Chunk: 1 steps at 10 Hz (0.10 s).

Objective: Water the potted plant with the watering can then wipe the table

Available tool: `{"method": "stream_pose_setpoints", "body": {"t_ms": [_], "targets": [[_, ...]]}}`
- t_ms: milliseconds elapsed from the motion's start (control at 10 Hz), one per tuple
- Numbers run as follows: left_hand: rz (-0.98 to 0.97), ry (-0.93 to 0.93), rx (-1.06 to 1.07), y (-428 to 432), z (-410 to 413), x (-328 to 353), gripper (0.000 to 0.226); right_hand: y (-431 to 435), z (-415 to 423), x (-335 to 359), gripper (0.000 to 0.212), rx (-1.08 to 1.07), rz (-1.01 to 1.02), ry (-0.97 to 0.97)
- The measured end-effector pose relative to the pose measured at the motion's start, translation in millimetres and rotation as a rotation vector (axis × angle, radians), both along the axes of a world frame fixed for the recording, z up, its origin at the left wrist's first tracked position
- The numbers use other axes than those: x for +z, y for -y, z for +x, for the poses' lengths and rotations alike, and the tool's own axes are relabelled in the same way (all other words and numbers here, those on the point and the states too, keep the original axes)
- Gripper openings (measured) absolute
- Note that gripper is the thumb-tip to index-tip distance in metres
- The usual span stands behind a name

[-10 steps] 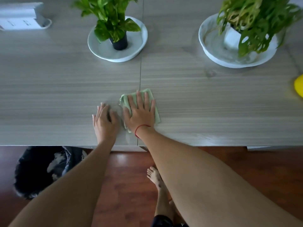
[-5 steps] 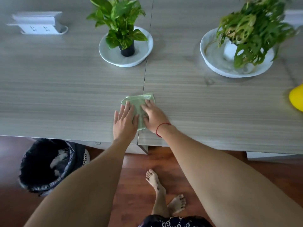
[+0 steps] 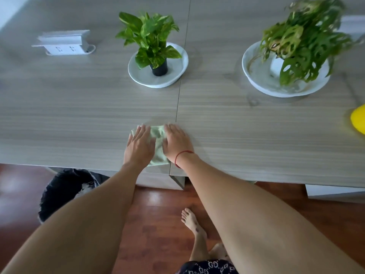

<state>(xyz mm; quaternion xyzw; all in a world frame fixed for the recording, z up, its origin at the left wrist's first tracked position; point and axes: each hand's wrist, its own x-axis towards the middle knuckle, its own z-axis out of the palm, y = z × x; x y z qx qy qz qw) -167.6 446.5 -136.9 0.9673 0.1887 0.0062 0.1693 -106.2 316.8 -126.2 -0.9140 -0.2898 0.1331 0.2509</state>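
Since a second ago: the left hand (image 3: pixel 139 147) has come off the bare bench (image 3: pixel 79 115) onto the cloth (image 3: pixel 157 133). The right hand (image 3: pixel 176 142) has slid to the cloth's right side. Half a second ago its fingers were bent at the cloth; they now lie straight.

State now: both hands lie flat and unclenched, side by side, pressing the green cloth to the bench; neither grips it. The cloth sits near the front edge, just left of the bench seam, and shows only between and below the hands.

Step in hand (my judgement): wiping, with the watering likely done.

Notes for doing it well:
- Keep the palms flat and the pressure even, so the cloth does not bunch between the hands.
- Sweep in overlapping passes away from the front edge.
- Cover the faint mark (image 3: pixel 251 100) near the big plant's dish (image 3: pixel 256 80) (possibly water).
- Steer round the small plant's saucer (image 3: pixel 138 76) and the power strip (image 3: pixel 65 44); keep a damp cloth well off the sockets.

The yellow thing (image 3: pixel 358 119) at the right edge is cut off; cannot tell what it is.
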Motion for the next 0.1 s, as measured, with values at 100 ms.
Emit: {"method": "stream_pose_setpoints", "body": {"t_ms": [100], "targets": [[-0.038,0.063,-0.019,34.8,28.0,7.9,0.048,38.3,28.1,10.3,0.053,-0.151,-0.026,-0.002]]}}
